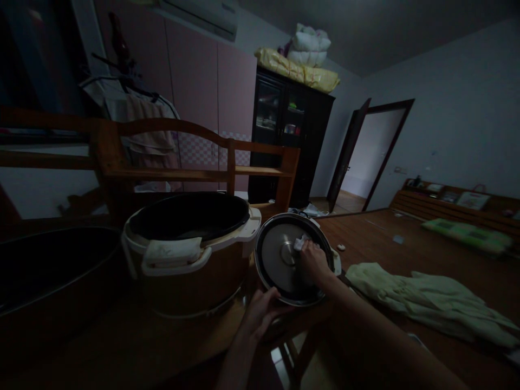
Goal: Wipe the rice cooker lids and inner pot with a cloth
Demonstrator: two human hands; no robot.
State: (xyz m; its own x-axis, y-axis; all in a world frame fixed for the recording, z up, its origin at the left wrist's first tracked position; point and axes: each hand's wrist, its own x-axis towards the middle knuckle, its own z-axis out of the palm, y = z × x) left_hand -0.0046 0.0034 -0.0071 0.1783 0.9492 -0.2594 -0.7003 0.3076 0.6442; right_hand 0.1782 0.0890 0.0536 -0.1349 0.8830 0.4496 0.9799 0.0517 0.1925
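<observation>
A round cooker lid (274, 254) with a dark ring and grey metal centre is tilted up, its inner face toward me. My left hand (262, 314) grips its lower rim. With closed fingers, my right hand (314, 260) presses a crumpled white cloth or tissue (300, 242) against the lid's face, right of the centre disc. Left of the lid stands a large cooker (195, 287) with a pale rim and a dark, open inside. A folded white cloth (173, 252) lies over its front handle. Farther left is a dark round pot (60, 287), partly cut off by the frame.
The cookers stand on a wooden surface (134, 352). Behind them runs a wooden rail (170, 174). Right of my arm, pale green fabric (422, 298) lies on a brown surface (365, 244) near a small white object (340, 247). A dark cabinet (320, 130) and doorway stand farther back.
</observation>
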